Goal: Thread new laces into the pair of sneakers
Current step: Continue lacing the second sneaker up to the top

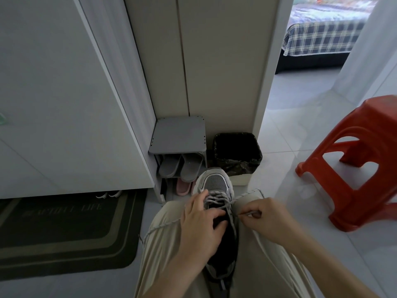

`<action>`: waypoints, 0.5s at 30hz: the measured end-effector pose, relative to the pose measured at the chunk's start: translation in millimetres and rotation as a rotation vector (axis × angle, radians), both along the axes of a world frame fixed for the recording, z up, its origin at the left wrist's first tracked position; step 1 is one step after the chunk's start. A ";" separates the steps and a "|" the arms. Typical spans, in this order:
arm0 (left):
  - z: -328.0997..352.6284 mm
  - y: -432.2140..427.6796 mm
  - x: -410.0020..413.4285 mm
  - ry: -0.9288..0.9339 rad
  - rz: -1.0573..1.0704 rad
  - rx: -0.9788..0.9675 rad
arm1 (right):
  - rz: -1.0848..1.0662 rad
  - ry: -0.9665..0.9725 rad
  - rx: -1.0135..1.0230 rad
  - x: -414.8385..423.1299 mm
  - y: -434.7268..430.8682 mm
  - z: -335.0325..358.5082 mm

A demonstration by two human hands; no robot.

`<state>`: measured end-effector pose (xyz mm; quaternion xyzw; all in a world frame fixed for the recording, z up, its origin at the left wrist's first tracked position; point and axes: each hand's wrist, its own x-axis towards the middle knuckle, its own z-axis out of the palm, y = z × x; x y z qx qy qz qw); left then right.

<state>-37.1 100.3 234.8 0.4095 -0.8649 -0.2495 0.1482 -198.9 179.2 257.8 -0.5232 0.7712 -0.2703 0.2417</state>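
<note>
One sneaker (216, 183), lower rows laced. My left hand (199, 224) grips its upper; my right hand (266, 218) pinches lace (249, 212) tip. Recommend: pull slack even, keep lace untwisted.

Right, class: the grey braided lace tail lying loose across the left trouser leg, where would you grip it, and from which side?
Pinch it close to its free tip, coming from above and the left: the grey braided lace tail lies slack on the beige trouser leg, clear of the left hand holding the grey sneaker.

Single head-worn view, facing forward and down, close over lap
</note>
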 end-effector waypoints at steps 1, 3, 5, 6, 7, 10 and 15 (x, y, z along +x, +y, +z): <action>-1.6 0.3 -0.2 0.003 0.008 0.009 | 0.005 0.005 -0.006 0.2 -0.6 1.0; -3.6 1.6 -0.7 0.027 0.025 0.030 | 0.000 0.019 -0.021 0.3 -2.4 1.3; -5.7 2.3 -0.6 0.056 0.039 0.048 | 0.002 0.046 -0.008 0.4 -3.9 1.8; -6.7 2.8 -0.7 0.065 0.046 0.052 | 0.012 0.067 0.009 0.3 -4.5 2.9; -7.4 3.2 -0.9 0.075 0.053 0.057 | 0.027 0.090 0.028 0.1 -5.3 4.3; -9.0 6.2 -1.0 0.125 0.087 0.092 | 0.073 0.148 0.060 0.5 -5.5 8.3; -16.2 9.1 -2.3 0.236 0.121 0.154 | 0.087 0.236 0.079 2.0 -11.2 7.9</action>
